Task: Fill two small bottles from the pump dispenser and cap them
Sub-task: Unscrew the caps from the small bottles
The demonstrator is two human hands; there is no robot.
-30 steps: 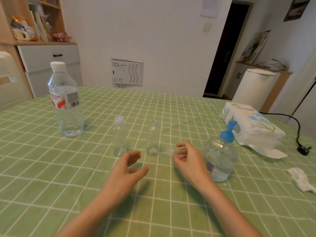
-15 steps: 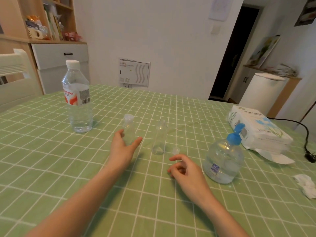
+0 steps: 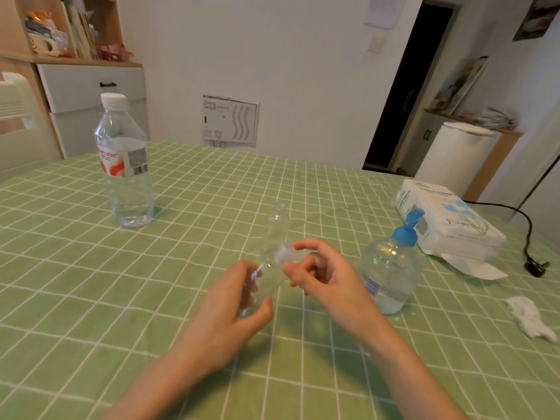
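One bottle [image 3: 268, 275] lifted — L hand [image 3: 228, 310] grips, R hand [image 3: 325, 275] pinches cap [image 3: 286, 253].

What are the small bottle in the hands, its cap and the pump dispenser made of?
The small bottle: clear glossy plastic, probably; the tablecloth shows through. The cap: translucent, whitish plastic, apparently. The pump dispenser: clear body, likely plastic, with an opaque blue pump head.
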